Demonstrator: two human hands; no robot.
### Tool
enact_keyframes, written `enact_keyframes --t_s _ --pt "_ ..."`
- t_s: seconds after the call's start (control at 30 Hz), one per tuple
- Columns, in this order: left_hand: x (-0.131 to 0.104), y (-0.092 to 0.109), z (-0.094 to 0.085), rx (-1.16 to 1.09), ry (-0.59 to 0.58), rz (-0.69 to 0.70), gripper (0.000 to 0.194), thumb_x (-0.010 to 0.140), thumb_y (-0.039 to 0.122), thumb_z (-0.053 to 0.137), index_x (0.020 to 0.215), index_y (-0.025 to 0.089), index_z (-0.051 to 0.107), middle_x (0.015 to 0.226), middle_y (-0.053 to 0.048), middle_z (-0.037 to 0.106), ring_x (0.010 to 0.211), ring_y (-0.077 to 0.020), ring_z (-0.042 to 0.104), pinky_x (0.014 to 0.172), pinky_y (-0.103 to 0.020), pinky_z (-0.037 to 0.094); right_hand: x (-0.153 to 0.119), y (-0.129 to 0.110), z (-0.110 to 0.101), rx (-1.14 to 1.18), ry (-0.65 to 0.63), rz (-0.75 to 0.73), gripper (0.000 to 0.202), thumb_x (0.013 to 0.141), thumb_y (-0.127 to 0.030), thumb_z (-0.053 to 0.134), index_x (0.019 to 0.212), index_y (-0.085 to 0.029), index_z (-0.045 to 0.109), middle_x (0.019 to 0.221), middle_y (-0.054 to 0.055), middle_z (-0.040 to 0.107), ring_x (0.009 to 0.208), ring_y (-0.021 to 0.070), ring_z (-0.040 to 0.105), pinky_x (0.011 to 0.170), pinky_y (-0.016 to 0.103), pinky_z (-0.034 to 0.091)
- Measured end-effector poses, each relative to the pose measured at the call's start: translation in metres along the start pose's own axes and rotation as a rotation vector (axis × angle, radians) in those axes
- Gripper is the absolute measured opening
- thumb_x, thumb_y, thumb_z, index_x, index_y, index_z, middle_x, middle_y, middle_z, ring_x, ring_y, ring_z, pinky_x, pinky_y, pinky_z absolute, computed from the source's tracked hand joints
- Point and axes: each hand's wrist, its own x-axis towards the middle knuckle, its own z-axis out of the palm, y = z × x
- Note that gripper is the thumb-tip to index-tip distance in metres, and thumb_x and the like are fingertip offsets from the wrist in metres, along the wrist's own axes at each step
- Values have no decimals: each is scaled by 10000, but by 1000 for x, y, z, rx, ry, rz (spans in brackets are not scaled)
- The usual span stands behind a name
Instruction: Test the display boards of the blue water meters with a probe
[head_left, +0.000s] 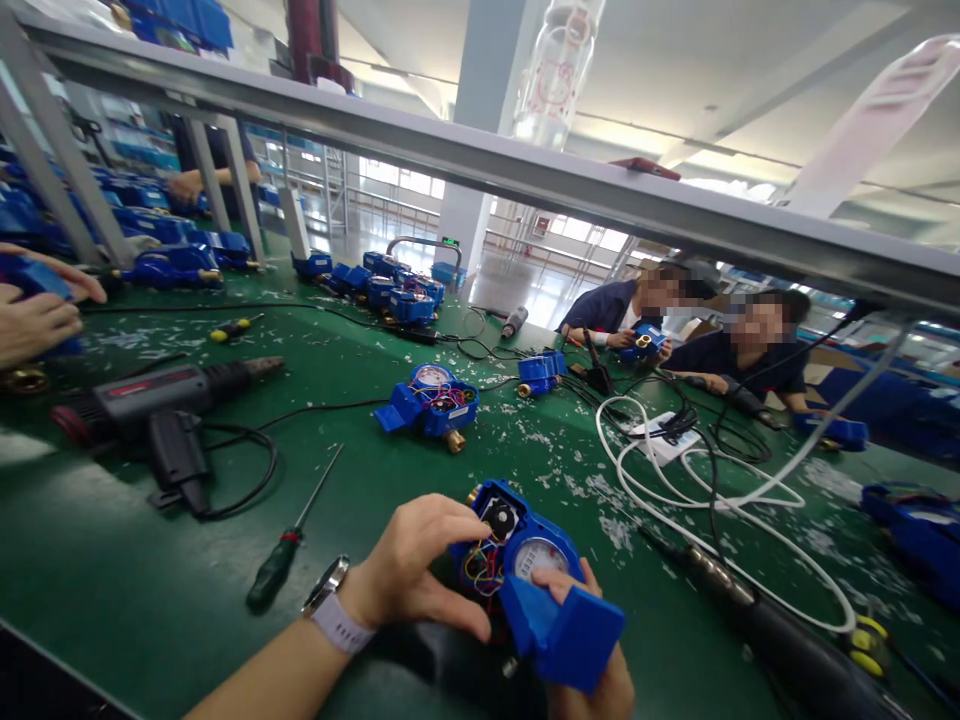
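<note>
A blue water meter (517,540) with its lid flipped open lies low in the middle of the head view; thin coloured wires and a round black part show inside. My right hand (592,640) is wrapped round its right side, the thumb on the dial. At the open wire compartment, my left hand (420,565) has its thumb and fingers apart, fingertips touching or close to the housing's edge. Another open blue meter (435,400) stands farther back on the green table (360,530). Left of my left hand lies a green-handled screwdriver (281,560).
A heat gun (172,400) with a looped cable lies left. White tubing (622,470), black cables and a dark tool (772,620) lie right. Another person's hands (37,320) are at far left. Two people sit opposite. A metal shelf beam (480,160) crosses above.
</note>
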Motion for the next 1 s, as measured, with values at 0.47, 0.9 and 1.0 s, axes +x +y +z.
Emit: enact_keyframes --t_s 0.47,0.9,1.0 --pt "10 6 6 101 -356 -262 211 874 163 481 884 176 691 850 -57 681 793 -182 608 737 -294 462 -9 20 -16 36 109 176 236 805 -294 712 993 -155 681 1032 138 688 1044 343 625 897 465 478" --pt "8 6 5 160 -249 -347 178 824 126 558 971 183 642 932 -64 635 874 -205 602 770 -322 501 9 11 -11 25 252 442 317 777 -401 726 926 -134 641 811 85 714 689 225 663 641 312 516" --pt "6 5 7 228 -210 -346 172 820 138 601 977 195 642 1084 -91 605 1008 -241 578 881 -396 494 8 14 -11 49 214 472 321 774 -413 720 915 -135 642 791 75 711 665 213 655 642 308 507"
